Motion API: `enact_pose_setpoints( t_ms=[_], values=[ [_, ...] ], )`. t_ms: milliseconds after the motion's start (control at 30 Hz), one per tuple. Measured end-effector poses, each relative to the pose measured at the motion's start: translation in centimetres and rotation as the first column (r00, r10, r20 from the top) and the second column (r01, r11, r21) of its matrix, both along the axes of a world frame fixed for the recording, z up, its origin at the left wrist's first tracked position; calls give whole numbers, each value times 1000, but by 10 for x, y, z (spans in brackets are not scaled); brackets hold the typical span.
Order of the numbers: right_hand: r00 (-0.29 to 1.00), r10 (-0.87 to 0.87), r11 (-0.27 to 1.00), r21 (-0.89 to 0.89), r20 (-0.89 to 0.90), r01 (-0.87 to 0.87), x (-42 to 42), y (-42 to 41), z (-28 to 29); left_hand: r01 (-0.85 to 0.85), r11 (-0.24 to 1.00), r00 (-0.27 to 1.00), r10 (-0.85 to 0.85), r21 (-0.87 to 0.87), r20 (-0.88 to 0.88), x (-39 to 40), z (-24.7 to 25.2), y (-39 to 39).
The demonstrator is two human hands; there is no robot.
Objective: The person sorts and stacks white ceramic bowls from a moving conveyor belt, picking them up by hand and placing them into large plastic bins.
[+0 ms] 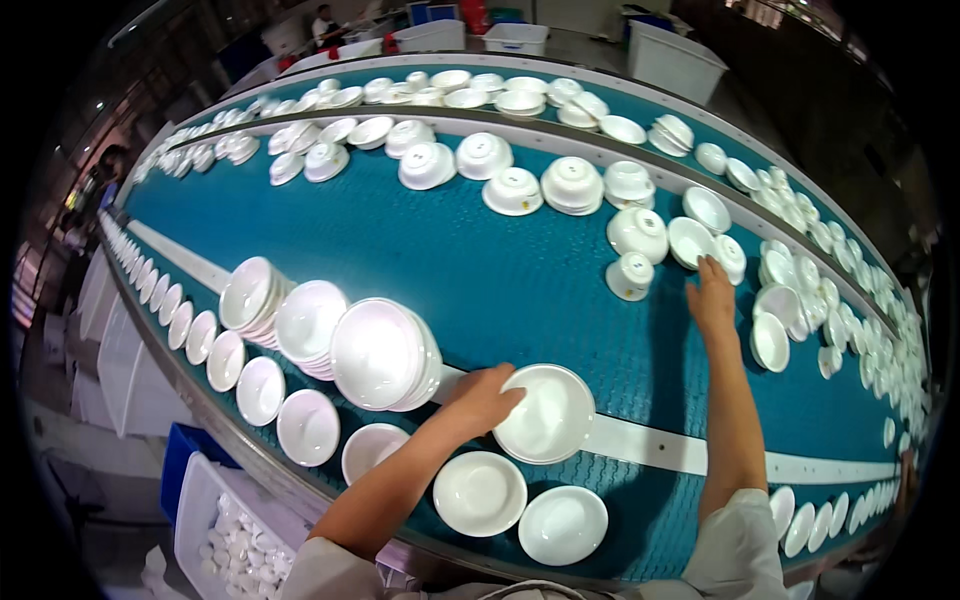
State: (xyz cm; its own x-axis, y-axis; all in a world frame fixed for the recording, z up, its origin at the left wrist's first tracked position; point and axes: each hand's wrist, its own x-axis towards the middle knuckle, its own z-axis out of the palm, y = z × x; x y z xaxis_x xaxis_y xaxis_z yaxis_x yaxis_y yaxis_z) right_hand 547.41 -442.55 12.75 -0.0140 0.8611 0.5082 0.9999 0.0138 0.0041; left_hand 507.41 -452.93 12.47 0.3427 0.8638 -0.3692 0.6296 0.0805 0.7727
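Note:
My left hand [484, 401] grips the left rim of a large white bowl [546, 416], thumb over its inside. A second rim shows beneath it, so it seems to be a small stack, resting over the white divider strip. Farther off, my right hand [712, 300] reaches across the wide blue belt. Its fingertips are at the near rim of an upright white bowl [690, 241]; whether they grip it I cannot tell. Beside these fingers lies another white bowl [729, 259]. An upside-down white cup [630, 276] and an upside-down bowl [637, 234] stand to the left.
Tall bowl stacks [382, 352] stand left of my left hand along the white divider strip [652, 444]. Single bowls [480, 493] line the near lane. More crockery [574, 184] lies along the far rail. Below left, a white bin [202, 517] holds small white pieces. A person [326, 28] is far behind.

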Motion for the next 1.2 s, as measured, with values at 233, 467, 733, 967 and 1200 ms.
enact_pose_setpoints(
  t_ms=[233, 467, 733, 967, 1200],
  values=[
    [966, 257, 930, -262, -37, -257, -53, -4, -20, -195, 979, 906, 157, 60, 393, -37, 62, -43],
    [895, 404, 811, -379, -186, -445, -173, -244, 65, -712, 695, 408, 529, -104, 744, -186, 144, -48],
    [822, 262, 705, -482, -506, -521, -278, -315, 74, -972, 174, 233, 787, 158, 571, -509, 64, 78],
    [873, 65, 974, -158, -483, -160, -338, -225, 48, -978, 206, 185, 927, -32, 327, -684, -74, 163],
    [931, 70, 988, -107, -358, -115, -391, -2, 21, -739, 673, 670, 736, -2, -96, -738, -88, 190]
  ],
)
